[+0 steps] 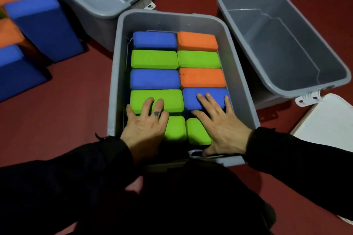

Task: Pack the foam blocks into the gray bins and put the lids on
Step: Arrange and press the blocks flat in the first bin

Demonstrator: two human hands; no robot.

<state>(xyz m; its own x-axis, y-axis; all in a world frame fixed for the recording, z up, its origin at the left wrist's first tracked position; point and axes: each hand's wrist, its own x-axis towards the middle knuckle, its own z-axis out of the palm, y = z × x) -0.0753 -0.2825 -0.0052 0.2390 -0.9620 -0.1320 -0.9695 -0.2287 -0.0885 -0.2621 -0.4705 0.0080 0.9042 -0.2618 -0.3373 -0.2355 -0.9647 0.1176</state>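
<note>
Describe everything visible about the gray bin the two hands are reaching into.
The middle gray bin is a rectangular tub of smooth plastic with a rolled rim and rounded corners. It stands upright and lidless on the red floor, between two other gray bins. Foam blocks fill it in two columns: blue, green and orange. The left hand lies flat on green blocks and the right hand on a blue and a green one.

My left hand (pixel 144 127) is bare and carries a small dark tattoo (pixel 156 113) on one finger; my right hand (pixel 221 126) is bare and unmarked. Long black sleeves (pixel 298 156) cover both my arms to the wrists. The left cuff (pixel 112 145) shows a frayed edge.
</note>
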